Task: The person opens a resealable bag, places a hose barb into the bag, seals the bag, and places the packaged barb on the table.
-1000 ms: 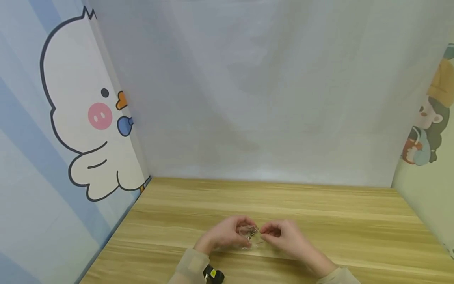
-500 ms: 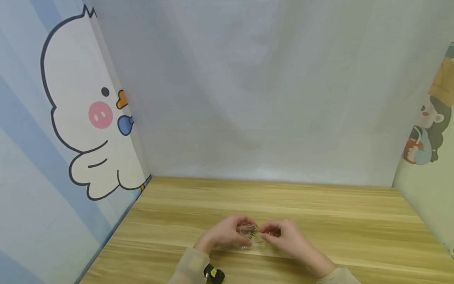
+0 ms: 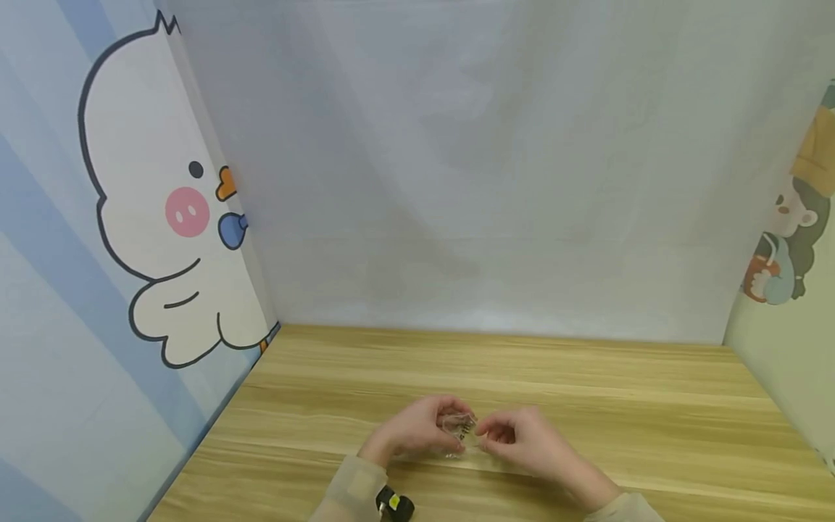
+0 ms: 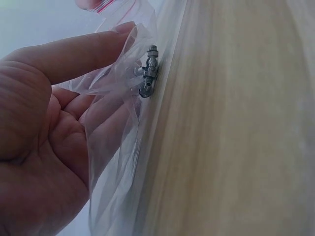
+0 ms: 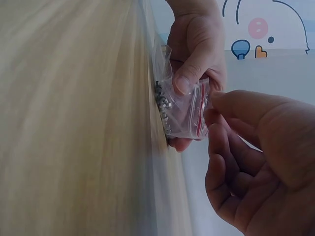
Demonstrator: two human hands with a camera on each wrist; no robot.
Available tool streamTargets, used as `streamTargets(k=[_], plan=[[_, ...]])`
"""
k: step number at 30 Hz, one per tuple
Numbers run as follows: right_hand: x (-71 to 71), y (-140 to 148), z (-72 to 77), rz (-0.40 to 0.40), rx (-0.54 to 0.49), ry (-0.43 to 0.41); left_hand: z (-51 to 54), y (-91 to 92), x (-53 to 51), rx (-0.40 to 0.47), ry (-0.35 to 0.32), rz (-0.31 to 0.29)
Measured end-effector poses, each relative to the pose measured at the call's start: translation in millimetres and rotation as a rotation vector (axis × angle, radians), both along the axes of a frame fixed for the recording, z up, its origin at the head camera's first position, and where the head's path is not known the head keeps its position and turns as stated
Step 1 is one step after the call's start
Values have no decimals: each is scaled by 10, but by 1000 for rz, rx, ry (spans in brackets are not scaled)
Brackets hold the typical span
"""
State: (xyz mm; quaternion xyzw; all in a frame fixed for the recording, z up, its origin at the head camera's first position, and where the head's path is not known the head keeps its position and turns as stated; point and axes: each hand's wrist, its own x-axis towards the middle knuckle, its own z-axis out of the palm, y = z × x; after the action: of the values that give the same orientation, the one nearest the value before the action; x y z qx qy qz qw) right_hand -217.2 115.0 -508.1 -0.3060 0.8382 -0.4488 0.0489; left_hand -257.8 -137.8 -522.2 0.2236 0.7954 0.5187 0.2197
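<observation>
A small clear zip bag [image 5: 184,115] with a red stripe along its mouth stands low over the wooden table. Inside it sit several small metal pieces [image 4: 150,71], threaded like screws or fittings; their exact kind is hard to tell. My left hand [image 3: 417,429] grips the bag from the left, thumb on the near side and fingers behind it. From the right, my right hand [image 3: 531,446] pinches the bag's striped edge between thumb and forefinger, with its other fingers curled below. In the head view the bag is partly hidden between the two hands.
The wood-grain table [image 3: 587,377] spreads around both hands. A black device with a yellow mark [image 3: 394,502] is at the left wrist. A grey-white curtain [image 3: 483,181] hangs behind, and cartoon-printed panels [image 3: 150,181] flank the table.
Both hands stay in nearly the same place with the bag. The right hand's fingers have shifted slightly at the bag's edge, closer to the left hand.
</observation>
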Motion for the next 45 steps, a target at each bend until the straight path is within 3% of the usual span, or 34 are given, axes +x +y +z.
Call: streamTargets(k=[8,22,31,37,45], plan=[[22,-40,-63,32,41,2,10,23,11,-66,77,4],[53,-94,-90,30,-1,51,53,66,39,-80,109,11],[-18,11,-79,-29,34,-76,59,79,27,-29,95,37],[-39,66,-91,-83,67,-62,42,89,11,26,67,58],[-34,61,-53,-166,66,-83,65,87,18,35,69,77]])
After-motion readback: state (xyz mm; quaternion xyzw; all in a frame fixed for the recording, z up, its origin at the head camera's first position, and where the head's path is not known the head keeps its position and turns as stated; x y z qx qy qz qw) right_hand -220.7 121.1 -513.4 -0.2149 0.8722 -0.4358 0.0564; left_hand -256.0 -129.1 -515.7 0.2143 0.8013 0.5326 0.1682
